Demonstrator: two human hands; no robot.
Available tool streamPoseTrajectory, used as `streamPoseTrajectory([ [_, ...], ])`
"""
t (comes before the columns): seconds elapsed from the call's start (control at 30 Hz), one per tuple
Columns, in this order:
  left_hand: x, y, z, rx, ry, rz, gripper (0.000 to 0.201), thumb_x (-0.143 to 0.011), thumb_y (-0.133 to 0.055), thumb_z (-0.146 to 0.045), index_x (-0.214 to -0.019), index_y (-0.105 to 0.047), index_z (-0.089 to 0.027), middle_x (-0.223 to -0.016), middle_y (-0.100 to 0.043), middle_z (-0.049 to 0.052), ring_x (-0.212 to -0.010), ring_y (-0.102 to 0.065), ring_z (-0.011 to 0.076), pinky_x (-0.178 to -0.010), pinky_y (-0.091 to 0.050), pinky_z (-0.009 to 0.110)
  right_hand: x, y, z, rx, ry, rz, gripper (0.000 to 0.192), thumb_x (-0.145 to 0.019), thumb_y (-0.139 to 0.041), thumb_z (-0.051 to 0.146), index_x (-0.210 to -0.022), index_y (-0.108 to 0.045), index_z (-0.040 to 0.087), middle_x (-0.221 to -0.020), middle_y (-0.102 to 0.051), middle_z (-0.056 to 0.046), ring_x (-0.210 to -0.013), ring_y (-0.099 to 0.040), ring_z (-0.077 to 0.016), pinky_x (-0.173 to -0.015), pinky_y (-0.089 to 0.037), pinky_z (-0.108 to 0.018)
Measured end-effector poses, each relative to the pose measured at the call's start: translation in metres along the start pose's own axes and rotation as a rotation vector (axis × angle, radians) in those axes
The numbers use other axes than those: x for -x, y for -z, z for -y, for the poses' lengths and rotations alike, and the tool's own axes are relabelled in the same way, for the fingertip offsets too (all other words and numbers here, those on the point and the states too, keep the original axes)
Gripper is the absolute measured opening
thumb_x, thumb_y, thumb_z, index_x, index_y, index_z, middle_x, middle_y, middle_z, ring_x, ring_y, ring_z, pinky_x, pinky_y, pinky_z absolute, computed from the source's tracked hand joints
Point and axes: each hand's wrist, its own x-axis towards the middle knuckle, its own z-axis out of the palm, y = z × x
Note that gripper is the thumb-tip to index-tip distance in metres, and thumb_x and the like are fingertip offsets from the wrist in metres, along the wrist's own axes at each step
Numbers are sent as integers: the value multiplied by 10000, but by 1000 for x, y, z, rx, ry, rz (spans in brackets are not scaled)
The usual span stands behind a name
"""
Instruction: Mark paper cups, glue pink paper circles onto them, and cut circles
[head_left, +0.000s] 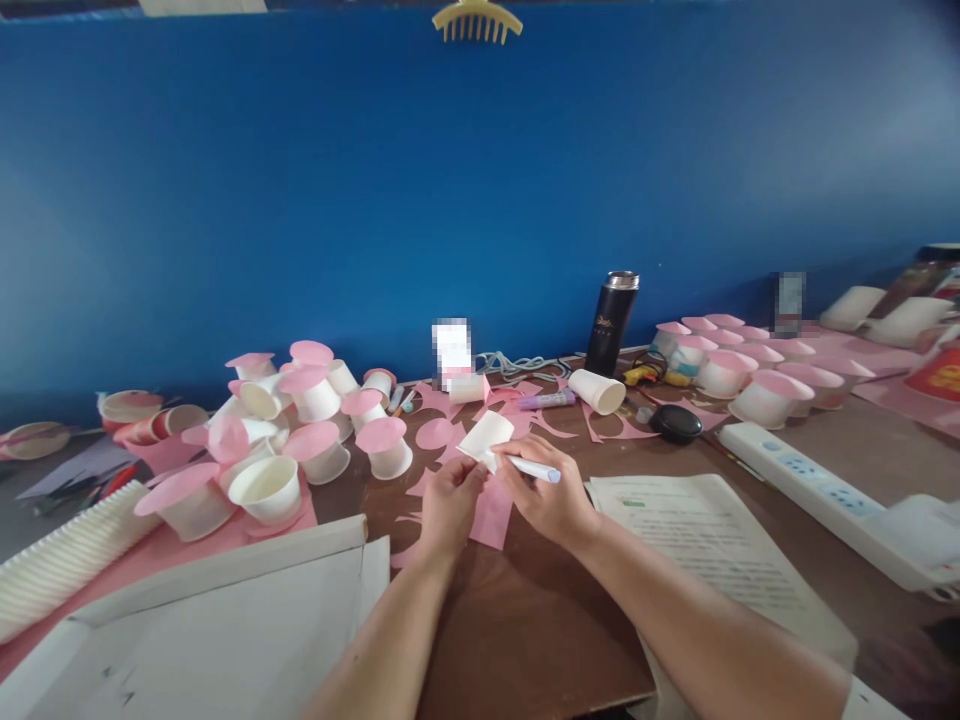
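In the head view, a small white paper cup (486, 436) is held above the middle of the brown table (525, 620), tilted with its base toward the camera. The cup is gripped from the near left side by the left hand (448, 505), whose fingers are curled around its lower edge. A white pen (531, 468) is grasped by the right hand (551, 498), and its tip is laid against the near side of the cup. Under both hands a piece of pink paper (491, 515) is seen lying flat on the table.

To the left, a cluster of white cups capped with pink discs (315, 440) is spread over a pink sheet, some upright and some tipped over. Nearer on the left, a long stack of nested white cups (67, 555) is laid on its side, and a large white board (225, 620) is placed in the near left corner.

Beyond the hands, pink paper offcuts (525, 410) are scattered, with a purple glue stick (546, 401) and a white cup on its side (598, 390) among them. A black flask (611, 323) stands upright by the blue wall (375, 180). To the right, a printed sheet (712, 550) lies just beside the right forearm, a white power strip (810, 485) is set farther right, and a second group of pink-topped cups (742, 370) is arranged at the far right.
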Motion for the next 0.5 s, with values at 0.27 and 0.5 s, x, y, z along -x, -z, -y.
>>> streamPoseTrajectory([
  [0.27,1,1,-2,-42,2,2,214,-759,-598,-383,-687,-637,-185,-670,-613,7,-688,-556,162,-665,-429,261,-1,-1,2,23,-21,-27,129,-882,-541,217,-927,-661,226,-848,-703,-29,-780,-649,-167,-722,-476,-270],
  [0.5,2,3,1,-45,-2,-16,233,-768,-587,-401,-692,-618,-182,-678,-612,5,-681,-549,153,-673,-428,259,0,-2,2,30,-26,-35,130,-882,-539,218,-939,-656,213,-886,-697,-38,-777,-647,-161,-721,-478,-263],
])
